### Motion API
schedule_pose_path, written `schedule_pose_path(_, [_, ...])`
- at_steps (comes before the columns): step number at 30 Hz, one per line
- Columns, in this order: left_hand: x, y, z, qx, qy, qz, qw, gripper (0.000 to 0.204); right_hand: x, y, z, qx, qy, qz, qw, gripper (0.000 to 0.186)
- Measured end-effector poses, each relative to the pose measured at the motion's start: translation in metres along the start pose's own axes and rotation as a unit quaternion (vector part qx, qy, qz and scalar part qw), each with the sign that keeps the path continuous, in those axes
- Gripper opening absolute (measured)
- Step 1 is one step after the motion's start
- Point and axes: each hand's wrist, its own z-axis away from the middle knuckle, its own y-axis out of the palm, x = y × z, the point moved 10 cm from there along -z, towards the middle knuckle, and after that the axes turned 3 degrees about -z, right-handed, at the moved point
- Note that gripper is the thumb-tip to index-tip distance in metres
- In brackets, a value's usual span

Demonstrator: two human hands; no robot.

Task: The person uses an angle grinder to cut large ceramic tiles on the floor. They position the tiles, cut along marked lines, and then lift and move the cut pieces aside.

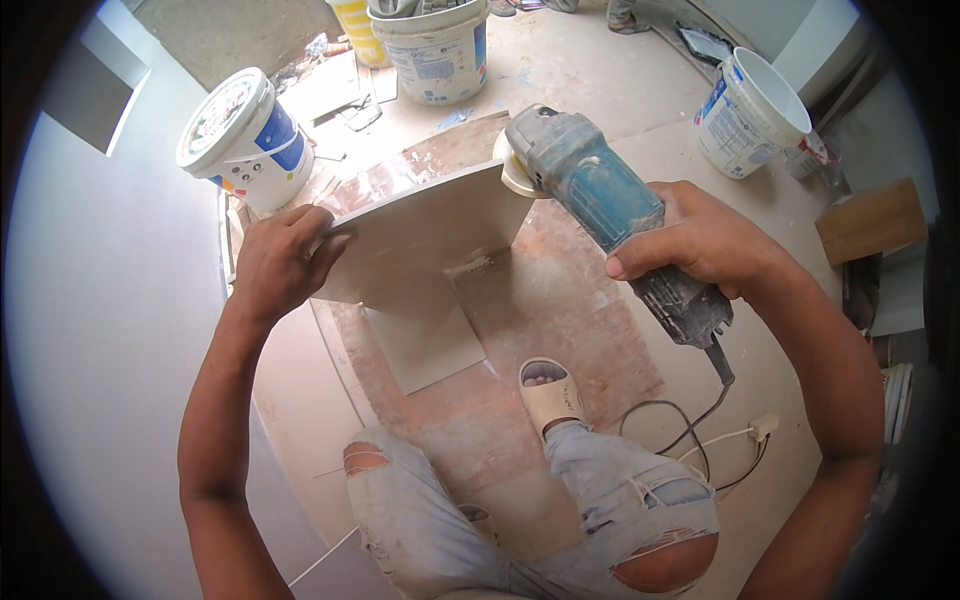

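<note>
My left hand (283,258) grips the left end of a tile (430,230), its fingers closed over the top edge. The tile stands on edge, tilted, with its long upper edge running up to the right. My right hand (700,238) is wrapped round the body of a dusty teal and grey angle grinder (610,195). The grinder's pale round disc (518,170) is at the tile's upper right corner; whether it touches I cannot tell. Beneath the tile, a smaller cut tile piece (425,345) lies on a dusty reddish board (590,350).
A lidded white bucket (250,135) stands at the left, a filled bucket (430,55) at the back beside a yellow one (357,30). Another white bucket (752,110) stands at the right, near a brown box (870,222). The grinder's cord (690,430) curls past my sandalled foot (550,393) toward a plug (763,427).
</note>
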Motion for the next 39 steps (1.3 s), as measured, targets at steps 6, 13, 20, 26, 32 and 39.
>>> schedule_pose_path(6, [-0.002,0.0,0.001,0.002,-0.003,-0.006,1.0,0.023,0.002,-0.001,-0.002,-0.003,0.006,0.043,0.999,0.046])
schedule_pose_path(13, [-0.005,0.001,0.001,0.008,-0.002,-0.001,1.0,0.023,0.001,-0.006,-0.002,-0.019,0.004,0.027,0.999,0.043])
schedule_pose_path(20, [-0.015,0.004,-0.005,-0.037,-0.065,-0.127,0.989,0.039,0.035,-0.001,-0.017,-0.074,-0.125,-0.141,0.979,0.034])
schedule_pose_path(26, [-0.017,0.004,-0.016,-0.068,-0.101,-0.141,0.983,0.071,0.094,0.043,-0.071,-0.049,-0.229,-0.321,0.917,0.03])
schedule_pose_path(32, [-0.034,-0.005,-0.001,-0.164,-0.063,-0.117,0.977,0.075,0.129,0.079,-0.109,-0.046,-0.241,-0.345,0.906,0.033])
schedule_pose_path(39, [-0.03,-0.005,0.0,-0.175,-0.08,-0.103,0.976,0.082,0.12,0.115,-0.133,-0.045,-0.21,-0.353,0.911,0.031])
